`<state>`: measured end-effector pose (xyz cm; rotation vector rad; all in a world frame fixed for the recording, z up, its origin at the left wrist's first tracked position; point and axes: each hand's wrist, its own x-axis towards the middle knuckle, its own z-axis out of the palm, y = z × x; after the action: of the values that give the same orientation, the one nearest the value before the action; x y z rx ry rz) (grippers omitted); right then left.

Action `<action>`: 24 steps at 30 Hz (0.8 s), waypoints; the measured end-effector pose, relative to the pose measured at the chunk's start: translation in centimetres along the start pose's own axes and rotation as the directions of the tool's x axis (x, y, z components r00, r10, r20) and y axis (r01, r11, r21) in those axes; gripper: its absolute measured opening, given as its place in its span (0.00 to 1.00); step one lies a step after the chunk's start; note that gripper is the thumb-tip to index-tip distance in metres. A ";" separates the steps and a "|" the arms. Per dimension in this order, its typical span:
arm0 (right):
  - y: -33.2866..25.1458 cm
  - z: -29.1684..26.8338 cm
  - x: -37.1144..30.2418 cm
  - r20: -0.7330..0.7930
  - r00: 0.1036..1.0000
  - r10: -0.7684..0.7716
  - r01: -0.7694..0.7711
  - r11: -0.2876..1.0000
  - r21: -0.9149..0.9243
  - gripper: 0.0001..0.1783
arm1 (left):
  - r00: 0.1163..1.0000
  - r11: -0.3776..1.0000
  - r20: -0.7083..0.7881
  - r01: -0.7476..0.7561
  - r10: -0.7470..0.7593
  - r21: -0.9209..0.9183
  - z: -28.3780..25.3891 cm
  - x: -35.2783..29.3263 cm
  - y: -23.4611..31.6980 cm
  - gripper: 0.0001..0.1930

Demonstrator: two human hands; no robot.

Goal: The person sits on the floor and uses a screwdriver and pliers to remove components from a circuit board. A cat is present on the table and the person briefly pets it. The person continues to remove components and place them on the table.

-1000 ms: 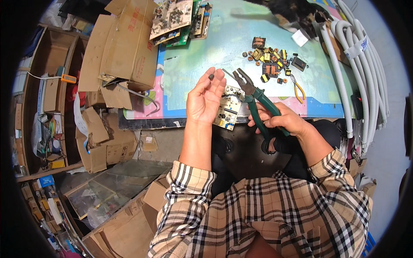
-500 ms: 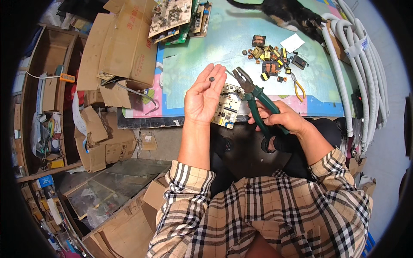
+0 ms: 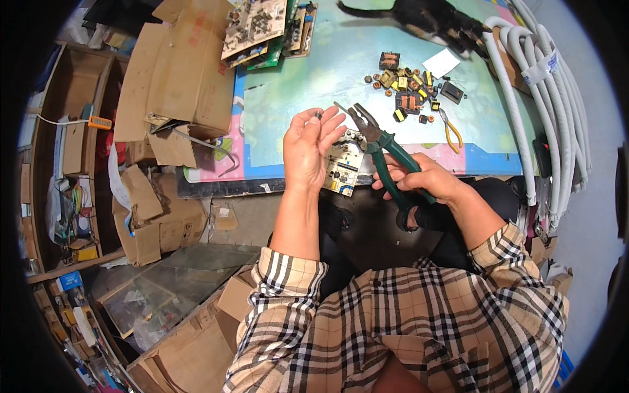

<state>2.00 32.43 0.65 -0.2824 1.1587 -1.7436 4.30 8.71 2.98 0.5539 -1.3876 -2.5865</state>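
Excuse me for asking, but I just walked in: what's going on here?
A person is sitting at a table. The left hand holds a small dark part at the thumb and fingers, and the right hand grips large green-handled pliers. A pale circuit board is at the table's near edge, by the pliers; whether they touch it isn't clear. Farther back are loose coils and small parts beside yellow-handled pliers, with a cat at the far side.

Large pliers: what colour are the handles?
Dark green handles; best seen in the head view.
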 end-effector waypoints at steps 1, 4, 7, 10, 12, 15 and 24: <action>-0.1 0.2 0.0 -0.008 1.000 0.002 -0.002 0.999 0.036 0.29 | 0.998 0.994 -0.017 -0.054 0.056 0.100 0.2 -0.1 -0.3 0.11; 0.6 -0.7 0.3 0.008 0.999 0.042 -0.042 0.999 -0.015 0.30 | 0.989 0.925 -0.031 -0.126 0.147 0.359 1.1 -0.7 -0.7 0.11; 0.8 -0.7 0.6 -0.011 0.997 0.071 -0.071 0.997 -0.034 0.35 | 0.978 0.844 -0.008 -0.174 0.206 0.508 0.9 -0.5 -1.5 0.10; 1.1 -0.6 0.6 -0.032 0.998 0.048 -0.050 0.997 -0.065 0.32 | 0.953 0.801 -0.028 -0.238 0.302 0.549 1.0 -0.3 -2.3 0.08; 1.2 -0.8 0.5 -0.035 0.998 0.047 -0.051 0.991 -0.124 0.28 | 0.935 0.804 -0.048 -0.276 0.352 0.527 1.5 -0.3 -2.5 0.06; 0.9 -0.3 0.4 -0.050 0.998 0.049 -0.059 0.976 -0.210 0.25 | 0.919 0.740 -0.030 -0.297 0.393 0.603 1.2 -0.4 -2.6 0.05; 1.0 -0.4 0.2 -0.068 0.997 0.027 -0.047 0.948 -0.314 0.31 | 0.885 0.554 0.062 -0.342 0.461 0.759 1.8 -0.8 -2.5 0.05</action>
<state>2.20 32.40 -0.42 -0.3976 1.4819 -1.5395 4.43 11.75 2.03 0.4166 -2.2109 -1.4815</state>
